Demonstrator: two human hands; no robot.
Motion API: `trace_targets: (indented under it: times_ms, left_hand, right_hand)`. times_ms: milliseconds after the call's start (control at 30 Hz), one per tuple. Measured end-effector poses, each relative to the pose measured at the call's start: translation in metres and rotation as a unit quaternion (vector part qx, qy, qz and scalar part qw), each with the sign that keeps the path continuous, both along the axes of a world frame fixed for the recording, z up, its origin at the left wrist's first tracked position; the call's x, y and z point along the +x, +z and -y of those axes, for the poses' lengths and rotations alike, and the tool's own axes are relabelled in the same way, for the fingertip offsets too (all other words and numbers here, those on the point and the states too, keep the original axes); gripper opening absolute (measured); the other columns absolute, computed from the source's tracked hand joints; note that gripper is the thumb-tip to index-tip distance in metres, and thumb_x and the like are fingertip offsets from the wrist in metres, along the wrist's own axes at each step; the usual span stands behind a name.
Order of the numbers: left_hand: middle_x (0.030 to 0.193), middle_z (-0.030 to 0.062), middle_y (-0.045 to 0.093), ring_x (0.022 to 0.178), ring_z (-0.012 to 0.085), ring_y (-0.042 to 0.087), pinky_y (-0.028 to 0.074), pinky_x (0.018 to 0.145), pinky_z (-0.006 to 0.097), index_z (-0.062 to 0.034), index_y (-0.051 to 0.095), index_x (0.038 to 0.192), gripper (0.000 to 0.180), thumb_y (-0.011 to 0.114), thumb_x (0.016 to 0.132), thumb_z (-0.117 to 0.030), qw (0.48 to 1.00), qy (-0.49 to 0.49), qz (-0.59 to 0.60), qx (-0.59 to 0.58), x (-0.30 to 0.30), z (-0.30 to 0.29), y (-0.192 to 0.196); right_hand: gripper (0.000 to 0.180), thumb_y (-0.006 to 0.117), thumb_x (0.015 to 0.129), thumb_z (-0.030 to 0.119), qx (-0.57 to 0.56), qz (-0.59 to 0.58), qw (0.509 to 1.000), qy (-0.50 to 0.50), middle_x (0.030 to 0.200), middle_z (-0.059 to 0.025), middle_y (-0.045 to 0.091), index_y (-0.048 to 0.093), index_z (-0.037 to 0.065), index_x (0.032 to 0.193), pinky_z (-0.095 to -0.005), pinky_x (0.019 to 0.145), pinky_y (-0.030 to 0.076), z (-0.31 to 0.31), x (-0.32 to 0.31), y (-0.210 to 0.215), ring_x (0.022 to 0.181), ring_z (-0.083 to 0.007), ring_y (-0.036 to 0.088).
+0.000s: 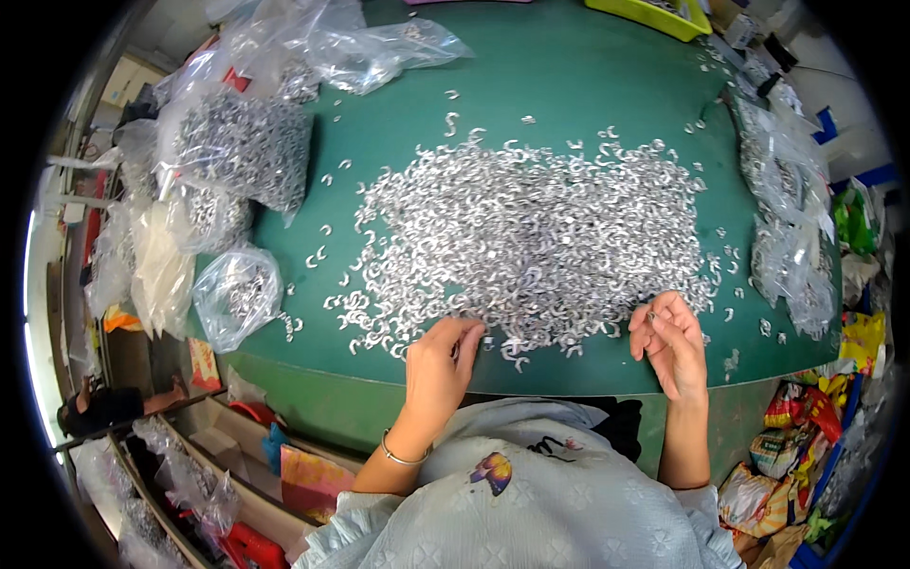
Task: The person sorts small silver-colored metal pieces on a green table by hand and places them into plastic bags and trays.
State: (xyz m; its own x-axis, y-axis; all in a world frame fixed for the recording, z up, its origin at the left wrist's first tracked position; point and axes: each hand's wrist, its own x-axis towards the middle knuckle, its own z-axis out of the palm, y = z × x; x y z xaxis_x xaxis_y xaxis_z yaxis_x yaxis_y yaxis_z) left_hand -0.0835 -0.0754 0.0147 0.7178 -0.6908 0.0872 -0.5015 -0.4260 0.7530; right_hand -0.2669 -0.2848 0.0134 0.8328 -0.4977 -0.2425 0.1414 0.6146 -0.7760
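Note:
A broad heap of small C-shaped silver metal pieces (531, 228) is spread over the green tabletop (398, 123). At its near left edge is my left hand (439, 368), its thumb and fingers pressed together by the pieces; whatever they grip is hidden. My right hand (675, 346) is by the heap's near right corner, palm partly turned up and fingers curled. Between its thumb and forefinger a tiny silver metal piece shows, too small to make out its shape.
Clear plastic bags of metal pieces (242, 142) crowd the table's left side, with a smaller open bag (237, 299) nearer. More filled bags (782, 218) line the right edge. A yellow-green tray (654, 17) stands at the back. Colourful packets (777, 455) lie at lower right.

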Motion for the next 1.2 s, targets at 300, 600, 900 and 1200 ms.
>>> trace_targets:
  times_ms: [300, 600, 900, 1200]
  left_hand:
    - [0.059, 0.0062, 0.045, 0.048, 0.0167, 0.042, 0.037, 0.046, 0.028, -0.0051, 0.06, 0.095, 0.034, 0.076, 0.065, -0.005, 0.994, 0.076, 0.027, 0.075, -0.003, -0.037, -0.006]
    - [0.057, 0.0054, 0.045, 0.045, 0.0183, 0.044, 0.036, 0.043, 0.03, -0.007, 0.062, 0.095, 0.028, 0.072, 0.069, -0.006, 0.994, 0.062, 0.068, 0.058, 0.006, -0.044, -0.016]
    - [0.062, -0.0046, 0.041, 0.047, 0.005, 0.036, 0.027, 0.039, 0.02, -0.0013, 0.054, 0.099, 0.018, 0.059, 0.083, -0.008, 0.81, 0.095, -0.52, -0.254, 0.023, -0.065, -0.005]
    - [0.074, 0.0096, 0.05, 0.051, 0.0097, 0.039, 0.025, 0.04, 0.02, 0.0002, 0.052, 0.094, 0.024, 0.045, 0.089, -0.022, 0.568, 0.042, -0.734, -0.37, 0.022, -0.07, -0.006]
  right_hand:
    - [0.014, 0.06, 0.08, 0.008, -0.475, -0.151, 0.86, 0.108, 0.074, -0.0042, 0.047, 0.061, 0.002, 0.093, -0.0271, 0.052, 0.035, -0.057, 0.053, 0.015, 0.06, -0.0155, 0.046]
    - [0.023, 0.07, 0.07, 0.016, -0.701, -0.171, 0.674, 0.16, 0.07, -0.0064, 0.049, 0.062, 0.007, 0.09, -0.0356, 0.054, 0.042, -0.081, 0.079, 0.007, 0.066, -0.0236, 0.054]
    - [0.02, 0.066, 0.071, 0.014, -0.779, -0.146, 0.603, 0.092, 0.067, -0.0042, 0.045, 0.061, 0.007, 0.09, -0.0317, 0.049, 0.042, -0.098, 0.127, -0.003, 0.063, -0.0202, 0.053]
    - [0.015, 0.059, 0.07, 0.005, -0.766, -0.111, 0.614, 0.155, 0.07, -0.0074, 0.049, 0.059, 0.005, 0.085, -0.0342, 0.053, 0.045, -0.097, 0.136, 0.005, 0.065, -0.0234, 0.054]
